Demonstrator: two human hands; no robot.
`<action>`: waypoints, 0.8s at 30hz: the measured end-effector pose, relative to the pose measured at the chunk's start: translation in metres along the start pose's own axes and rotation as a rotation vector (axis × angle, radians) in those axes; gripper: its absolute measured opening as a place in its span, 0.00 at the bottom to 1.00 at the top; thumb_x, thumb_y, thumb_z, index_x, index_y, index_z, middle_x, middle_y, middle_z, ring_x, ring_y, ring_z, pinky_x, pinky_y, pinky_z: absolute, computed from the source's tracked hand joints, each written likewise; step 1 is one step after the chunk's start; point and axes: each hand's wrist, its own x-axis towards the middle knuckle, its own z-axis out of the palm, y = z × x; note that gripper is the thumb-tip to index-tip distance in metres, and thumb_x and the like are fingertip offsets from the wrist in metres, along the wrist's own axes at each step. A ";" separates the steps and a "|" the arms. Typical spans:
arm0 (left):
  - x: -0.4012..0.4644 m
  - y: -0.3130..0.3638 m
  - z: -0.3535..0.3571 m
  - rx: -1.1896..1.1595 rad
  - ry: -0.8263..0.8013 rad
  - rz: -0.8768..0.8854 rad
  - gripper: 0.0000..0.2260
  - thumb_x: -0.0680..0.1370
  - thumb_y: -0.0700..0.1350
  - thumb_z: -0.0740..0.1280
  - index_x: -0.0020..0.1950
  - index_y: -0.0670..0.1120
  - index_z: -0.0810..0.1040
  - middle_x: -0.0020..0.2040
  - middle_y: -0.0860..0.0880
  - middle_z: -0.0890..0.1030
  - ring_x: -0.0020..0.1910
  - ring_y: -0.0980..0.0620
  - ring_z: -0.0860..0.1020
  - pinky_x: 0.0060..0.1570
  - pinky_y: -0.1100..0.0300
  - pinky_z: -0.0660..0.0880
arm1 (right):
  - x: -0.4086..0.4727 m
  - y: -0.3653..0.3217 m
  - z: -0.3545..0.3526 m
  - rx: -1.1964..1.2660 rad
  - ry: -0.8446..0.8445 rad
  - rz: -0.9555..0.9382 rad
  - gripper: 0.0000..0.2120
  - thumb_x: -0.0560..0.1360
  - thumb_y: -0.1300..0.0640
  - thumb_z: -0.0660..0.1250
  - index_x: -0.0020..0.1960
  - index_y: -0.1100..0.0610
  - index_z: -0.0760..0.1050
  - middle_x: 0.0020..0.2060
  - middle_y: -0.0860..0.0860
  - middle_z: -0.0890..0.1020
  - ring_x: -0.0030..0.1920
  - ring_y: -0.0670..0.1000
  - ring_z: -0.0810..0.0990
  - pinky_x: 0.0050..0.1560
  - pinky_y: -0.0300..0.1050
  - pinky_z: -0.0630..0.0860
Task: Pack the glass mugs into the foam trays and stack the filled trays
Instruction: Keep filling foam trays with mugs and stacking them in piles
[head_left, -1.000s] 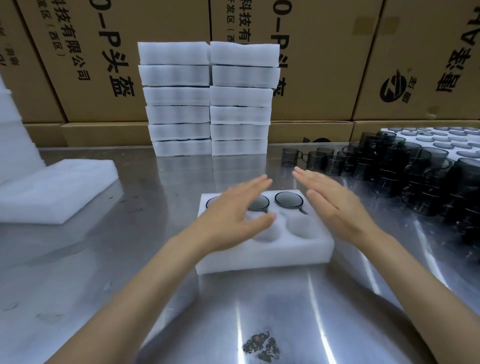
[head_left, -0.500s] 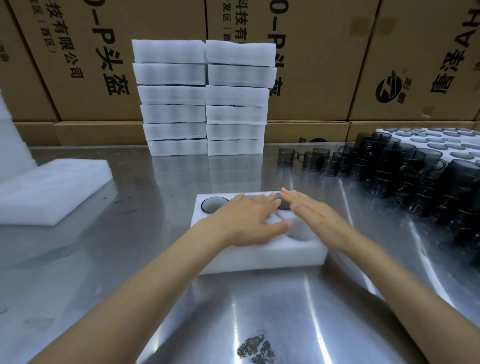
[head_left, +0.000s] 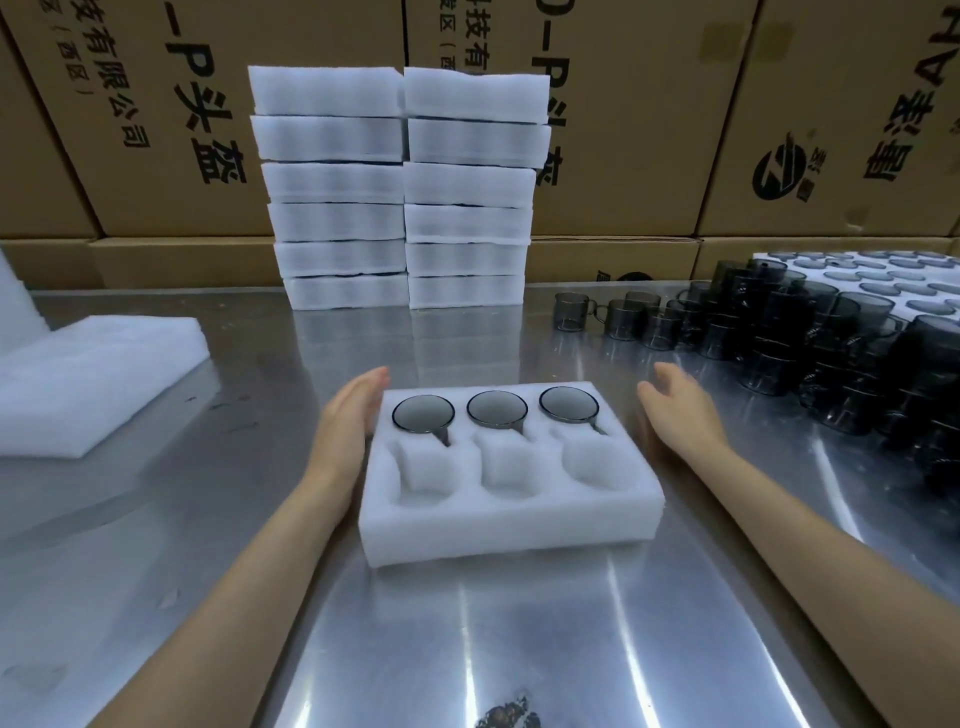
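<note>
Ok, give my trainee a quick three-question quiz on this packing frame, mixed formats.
1. How many glass mugs sit in the foam tray in front of the person?
2. True or false: the tray's near row of pockets is already filled.
3. Which hand lies flat against the tray's side? A) left hand B) right hand C) neither

Key:
1. Three, all in the far row, the middle one at.
2. False; the three near pockets are empty.
3. A. The left hand lies open against the tray's left side, while the right hand is open and apart from its right side.
</note>
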 end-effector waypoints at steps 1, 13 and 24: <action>0.001 -0.003 0.001 -0.019 -0.001 -0.029 0.11 0.76 0.52 0.67 0.56 0.50 0.80 0.58 0.51 0.81 0.55 0.52 0.80 0.58 0.51 0.75 | 0.007 -0.001 0.001 -0.023 0.017 0.004 0.25 0.79 0.52 0.57 0.74 0.56 0.62 0.72 0.54 0.67 0.68 0.56 0.69 0.65 0.50 0.65; 0.006 -0.010 0.001 0.076 -0.081 0.025 0.09 0.77 0.44 0.64 0.52 0.53 0.82 0.53 0.47 0.81 0.50 0.49 0.80 0.48 0.56 0.74 | 0.088 0.004 0.016 -0.237 0.166 -0.001 0.25 0.79 0.58 0.57 0.75 0.55 0.57 0.75 0.50 0.59 0.63 0.60 0.72 0.56 0.51 0.70; 0.009 -0.011 0.001 0.058 -0.091 0.024 0.09 0.77 0.43 0.63 0.50 0.51 0.83 0.49 0.48 0.82 0.47 0.49 0.80 0.47 0.55 0.74 | 0.103 0.012 0.018 -0.433 0.242 -0.141 0.16 0.77 0.57 0.64 0.63 0.60 0.68 0.60 0.58 0.71 0.57 0.61 0.72 0.42 0.50 0.68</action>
